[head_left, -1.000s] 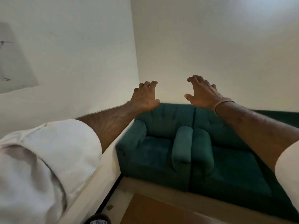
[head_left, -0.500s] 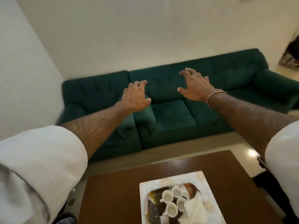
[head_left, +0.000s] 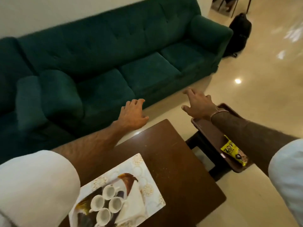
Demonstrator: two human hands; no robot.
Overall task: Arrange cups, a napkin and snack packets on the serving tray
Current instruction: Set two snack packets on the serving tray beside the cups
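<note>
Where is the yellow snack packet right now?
In the head view, the yellow snack packet lies on the dark brown tray at the right, beside the wooden table and just under the right forearm.

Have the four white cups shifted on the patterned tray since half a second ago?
No. The four white cups sit in the same cluster beside the napkin on the patterned tray; only the head camera swung.

Sofa point(head_left: 114, 51): dark green. Table point(head_left: 172, 161): dark brown wood. Serving tray point(head_left: 141, 167) at 6 o'clock: white with pale gold floral medallions (brown bird motif). Cups point(head_left: 106, 203): white. Snack packet point(head_left: 232, 152) at 4 o'clock: yellow and black. Sleeves point(head_left: 32, 185): white.
</note>
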